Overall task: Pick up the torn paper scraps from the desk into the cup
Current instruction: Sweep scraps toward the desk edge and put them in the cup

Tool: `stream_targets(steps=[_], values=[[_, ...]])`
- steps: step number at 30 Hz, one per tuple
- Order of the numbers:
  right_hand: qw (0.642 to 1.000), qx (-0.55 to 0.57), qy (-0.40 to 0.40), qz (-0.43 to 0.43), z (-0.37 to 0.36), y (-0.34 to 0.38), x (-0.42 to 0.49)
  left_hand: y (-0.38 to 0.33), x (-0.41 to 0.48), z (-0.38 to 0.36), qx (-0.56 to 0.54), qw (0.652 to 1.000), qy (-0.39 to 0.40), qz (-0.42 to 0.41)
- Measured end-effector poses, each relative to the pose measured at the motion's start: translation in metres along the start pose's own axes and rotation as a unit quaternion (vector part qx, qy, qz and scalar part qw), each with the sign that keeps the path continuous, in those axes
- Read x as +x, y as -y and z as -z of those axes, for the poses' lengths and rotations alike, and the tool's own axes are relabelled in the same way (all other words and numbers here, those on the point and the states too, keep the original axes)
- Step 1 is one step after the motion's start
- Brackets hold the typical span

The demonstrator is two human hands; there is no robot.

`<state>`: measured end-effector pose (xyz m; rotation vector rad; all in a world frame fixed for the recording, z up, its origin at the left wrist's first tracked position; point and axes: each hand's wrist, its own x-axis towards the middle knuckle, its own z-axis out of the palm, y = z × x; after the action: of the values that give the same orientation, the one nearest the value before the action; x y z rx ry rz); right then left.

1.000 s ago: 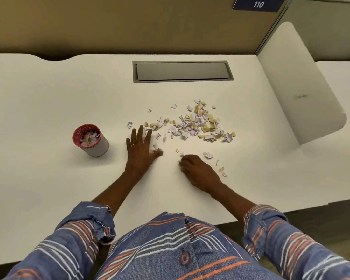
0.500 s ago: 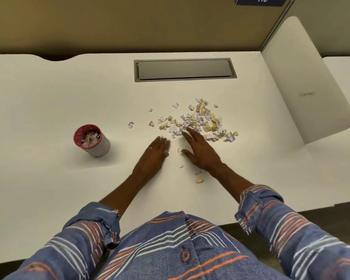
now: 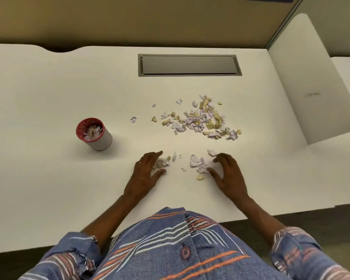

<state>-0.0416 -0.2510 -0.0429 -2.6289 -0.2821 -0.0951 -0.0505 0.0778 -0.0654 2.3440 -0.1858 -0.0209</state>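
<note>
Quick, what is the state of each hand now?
Left hand: open, touching paper scraps.
Right hand: open, holding nothing.

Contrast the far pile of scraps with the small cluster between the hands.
The far pile holds many more scraps than the near cluster. The far pile mixes tan and white; the near cluster is mostly white. No hand touches the far pile; the left hand and right hand flank the near cluster. Both lie on the desk.
</note>
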Motion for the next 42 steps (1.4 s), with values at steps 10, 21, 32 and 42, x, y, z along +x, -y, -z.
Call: stream_targets(steps=[10,21,32,42], values=[[0.994,-0.018,0.075,-0.074,-0.032,0.027,-0.004,-0.009,0.009,-0.015,0.205,0.978,0.037,0.028],[0.987,-0.014,0.099,0.129,-0.044,0.056,0.008,-0.027,0.027,-0.026,0.133,0.978,0.070,-0.143],[0.947,-0.098,0.240,0.190,-0.002,0.016,-0.028,0.001,-0.004,0.004,0.190,0.976,0.037,-0.102],[0.961,-0.106,0.204,0.155,-0.002,0.017,-0.031,-0.007,0.003,-0.010,0.145,0.974,0.106,-0.142]])
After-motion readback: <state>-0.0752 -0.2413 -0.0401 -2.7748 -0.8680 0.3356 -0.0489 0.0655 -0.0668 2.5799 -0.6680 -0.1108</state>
